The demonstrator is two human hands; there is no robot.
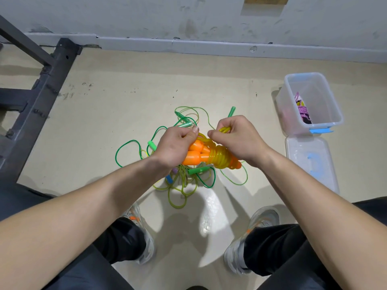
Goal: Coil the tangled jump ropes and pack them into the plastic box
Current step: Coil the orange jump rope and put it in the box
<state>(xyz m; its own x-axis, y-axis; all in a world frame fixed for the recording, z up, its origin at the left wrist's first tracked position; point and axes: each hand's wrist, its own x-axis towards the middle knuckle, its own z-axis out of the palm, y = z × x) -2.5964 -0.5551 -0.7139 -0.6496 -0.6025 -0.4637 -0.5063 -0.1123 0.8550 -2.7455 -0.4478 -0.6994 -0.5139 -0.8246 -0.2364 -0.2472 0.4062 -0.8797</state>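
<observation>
Nearest: two grey shoes [252, 233] planted on the floor, dark trousers, both bare forearms reaching forward.

Left hand [177, 144]: grip closed round the tapered ends of a pair of orange handles [194, 159]. It holds them side by side above the floor.

Right hand [237, 139]: grip narrow, fingers curled round a loop of yellow cord [225, 129]. The rest of that cord is wound in tight turns round the middle of the handles, forming a bundle [218, 159].

Judgement: this rope is nearly coiled. The last loop looks ready to be tucked or tied off, and the bundle is not yet in the box.

Below the hands: a tangle of green ropes [184, 185] lies on the floor. Thin green and yellow-green cords loop over one another, with several green handles and a blue one among them. How many ropes are in it, I cannot tell. All of that is left to sort.

Right, well apart from the tangle: the clear plastic box [337, 117], open, with a purple rope [302, 109] already inside. So one is packed. Its lid [310, 164] lies flat just beside it, nearer the person.

Surface: a pale beige floor [104, 114], scuffed and speckled. Far left, a dark metal frame [41, 86]. Beyond, a grey baseboard [188, 46] and a stained whitish wall.
</observation>
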